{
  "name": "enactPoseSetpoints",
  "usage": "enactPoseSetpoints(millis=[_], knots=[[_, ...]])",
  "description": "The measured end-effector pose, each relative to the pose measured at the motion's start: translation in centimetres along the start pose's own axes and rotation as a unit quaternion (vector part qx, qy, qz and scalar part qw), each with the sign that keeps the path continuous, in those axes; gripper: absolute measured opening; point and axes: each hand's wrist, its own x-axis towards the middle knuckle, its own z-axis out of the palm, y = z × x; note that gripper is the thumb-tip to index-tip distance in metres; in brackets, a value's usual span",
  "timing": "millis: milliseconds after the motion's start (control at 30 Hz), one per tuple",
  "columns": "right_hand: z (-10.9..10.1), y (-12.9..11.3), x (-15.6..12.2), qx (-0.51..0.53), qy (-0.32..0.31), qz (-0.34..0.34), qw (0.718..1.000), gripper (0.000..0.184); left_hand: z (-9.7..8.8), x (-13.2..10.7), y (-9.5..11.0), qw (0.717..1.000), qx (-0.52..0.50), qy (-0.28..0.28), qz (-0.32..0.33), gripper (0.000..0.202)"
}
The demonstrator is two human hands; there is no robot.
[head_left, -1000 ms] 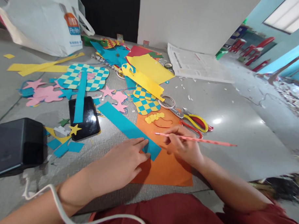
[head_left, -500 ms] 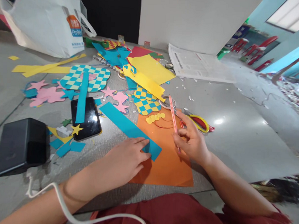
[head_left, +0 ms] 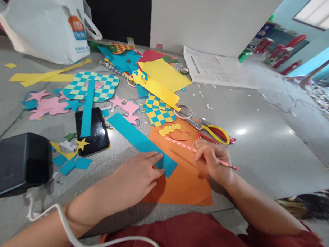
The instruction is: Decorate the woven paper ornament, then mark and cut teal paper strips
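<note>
Blue paper strip [head_left: 139, 142] lies lower centre across corner of orange sheet [head_left: 182, 180], pressed under flat, open left hand [head_left: 137, 171]. Right hand [head_left: 211, 159] curled, gripping pink pencil [head_left: 181, 144]. Checkered woven pieces [head_left: 161, 116] above look finished.

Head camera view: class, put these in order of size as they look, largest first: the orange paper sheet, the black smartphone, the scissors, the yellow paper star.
1. Orange paper sheet
2. Black smartphone and scissors: too alike to rank
3. Yellow paper star
</note>
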Motion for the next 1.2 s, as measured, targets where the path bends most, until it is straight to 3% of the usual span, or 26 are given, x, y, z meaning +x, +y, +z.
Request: enactPoseSetpoints(millis=[67, 233, 300, 433, 567, 633, 733, 900, 1200], knots=[[-0.1, -0.1, -0.2, 0.051, 0.000, 0.063, 0.997, 0.039, -0.1, 0.0, 0.0, 1.000, 0.004, -0.007, -0.002, 0.023], [-0.1, -0.2, 0.3, 0.113, -0.082, 0.162, 0.977, 0.038, -0.3, 0.1, 0.1, 1.000, -0.013, -0.015, 0.000, 0.020], [0.2, -0.1, 0.5, 0.102, -0.077, 0.202, 0.971, 0.028, -0.3, 0.1, 0.2, 1.000, -0.029, -0.007, -0.001, 0.018], [0.8, 0.2, 0.5, 0.115, -0.067, 0.261, 0.956, 0.026, -0.2, 0.0, 0.2, 0.999, -0.036, 0.004, -0.001, 0.016], [1.1, 0.4, 0.4, 0.149, -0.147, 0.251, 0.945, 0.034, -0.4, 0.1, 0.2, 1.000, -0.020, -0.005, 0.001, 0.016], [1.3, 0.4, 0.5, 0.117, -0.167, 0.245, 0.948, 0.028, -0.4, 0.2, 0.2, 1.000, -0.016, -0.007, 0.006, 0.016], [1.9, 0.2, 0.5, 0.020, -0.156, 0.221, 0.963, 0.014, -0.2, 0.2, 0.2, 1.000, -0.016, -0.006, 0.009, 0.015], [2.8, 0.2, 0.2, -0.080, -0.139, 0.143, 0.977, 0.013, -0.2, 0.2, 0.3, 1.000, -0.025, -0.011, -0.001, 0.014], [3.2, 0.1, 0.0, -0.127, -0.158, 0.149, 0.968, 0.014, -0.3, 0.3, 0.4, 1.000, -0.030, 0.008, 0.003, 0.012]])
